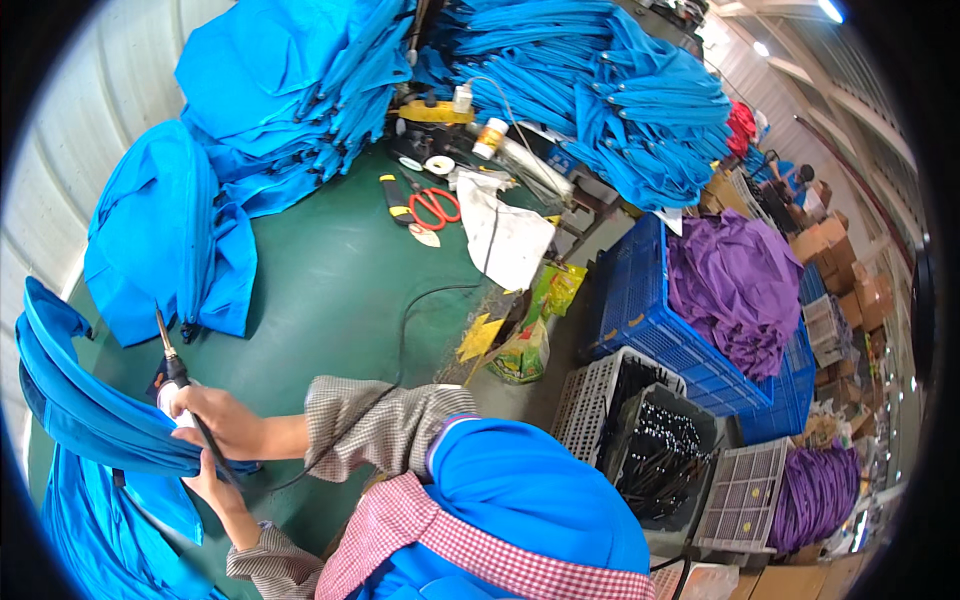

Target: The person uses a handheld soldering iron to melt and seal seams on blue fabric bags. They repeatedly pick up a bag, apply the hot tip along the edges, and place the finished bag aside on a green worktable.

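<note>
My right hand [228,422] is closed round a soldering iron [178,372]. Its metal tip points up and away, and a black cord trails from its lower end. Beside these fingers shows a small white object [168,400], partly hidden. Just below, my left hand [215,487] grips the end of a folded blue fabric piece [110,408], which curves away to the far left. More blue fabric [100,530] hangs under it. A blue fabric bundle with dark small fittings [155,230] lies beyond the iron's tip on the green table [320,270].
Tall blue fabric stacks [290,80] fill the table's back. Red-handled scissors [435,208], a cutter [395,200], white cloth [505,235] and a white bottle [490,138] lie nearby. The cord [402,335] crosses the table. Right stand crates [640,300] with purple fabric [735,285] and dark rods.
</note>
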Demonstrator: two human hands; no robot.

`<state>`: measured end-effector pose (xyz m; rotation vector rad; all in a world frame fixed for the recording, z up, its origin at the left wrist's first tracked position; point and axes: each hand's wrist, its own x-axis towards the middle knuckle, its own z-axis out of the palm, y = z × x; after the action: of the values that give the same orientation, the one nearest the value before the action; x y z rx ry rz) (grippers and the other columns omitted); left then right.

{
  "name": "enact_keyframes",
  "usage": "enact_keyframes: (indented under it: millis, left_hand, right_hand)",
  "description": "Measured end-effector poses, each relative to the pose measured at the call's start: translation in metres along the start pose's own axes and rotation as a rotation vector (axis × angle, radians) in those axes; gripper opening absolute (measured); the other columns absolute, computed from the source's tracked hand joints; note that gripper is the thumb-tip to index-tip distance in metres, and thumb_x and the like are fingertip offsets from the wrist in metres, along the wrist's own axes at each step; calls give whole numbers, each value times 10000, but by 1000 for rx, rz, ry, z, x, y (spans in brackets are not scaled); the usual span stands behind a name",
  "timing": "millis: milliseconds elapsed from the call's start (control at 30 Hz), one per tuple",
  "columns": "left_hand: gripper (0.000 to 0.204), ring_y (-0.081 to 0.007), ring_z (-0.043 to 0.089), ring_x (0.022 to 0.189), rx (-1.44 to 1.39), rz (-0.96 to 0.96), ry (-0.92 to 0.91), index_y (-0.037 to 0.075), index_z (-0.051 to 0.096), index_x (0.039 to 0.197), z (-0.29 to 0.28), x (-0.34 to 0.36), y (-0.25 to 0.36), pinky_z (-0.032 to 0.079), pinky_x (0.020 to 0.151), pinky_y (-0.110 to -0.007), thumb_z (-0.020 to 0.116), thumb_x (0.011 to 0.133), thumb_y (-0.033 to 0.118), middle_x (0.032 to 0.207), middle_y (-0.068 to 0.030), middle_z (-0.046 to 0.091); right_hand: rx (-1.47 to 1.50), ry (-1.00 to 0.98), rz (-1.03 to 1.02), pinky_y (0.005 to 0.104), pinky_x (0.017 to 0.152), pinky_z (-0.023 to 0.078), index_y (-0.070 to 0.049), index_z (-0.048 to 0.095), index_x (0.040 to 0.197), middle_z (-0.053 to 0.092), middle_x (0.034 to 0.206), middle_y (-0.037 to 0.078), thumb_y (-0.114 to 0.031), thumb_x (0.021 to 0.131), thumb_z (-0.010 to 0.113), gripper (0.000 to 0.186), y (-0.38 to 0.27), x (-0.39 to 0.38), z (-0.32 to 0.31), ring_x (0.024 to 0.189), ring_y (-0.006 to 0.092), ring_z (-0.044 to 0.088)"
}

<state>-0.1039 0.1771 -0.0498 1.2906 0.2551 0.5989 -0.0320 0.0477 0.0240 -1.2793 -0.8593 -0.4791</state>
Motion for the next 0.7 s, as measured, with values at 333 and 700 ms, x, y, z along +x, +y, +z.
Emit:
enact_keyframes:
  millis: [333, 700]
  left_hand:
    - [383, -196, 577, 1046, 253, 64, -105, -35, 536, 1242, -43, 17, -41, 466, 874, -345, 539, 936, 195, 1157, -90, 598]
    - [321, -231, 622, 961, -325, -145, 204, -93, 596, 1119, -7, 0, -7, 508, 849, -349, 587, 906, 147, 1114, -154, 621]
  right_hand:
    - [-80, 55, -2, 397, 664, 405, -70, 400, 1011, 499, 837, 103, 42, 754, 629, 363, 18, 10, 33, 727, 303, 513]
    - [14, 42, 33, 412, 640, 431, -58, 433, 992, 502, 839, 124, 55, 751, 595, 311, 20, 16, 27, 710, 322, 534]
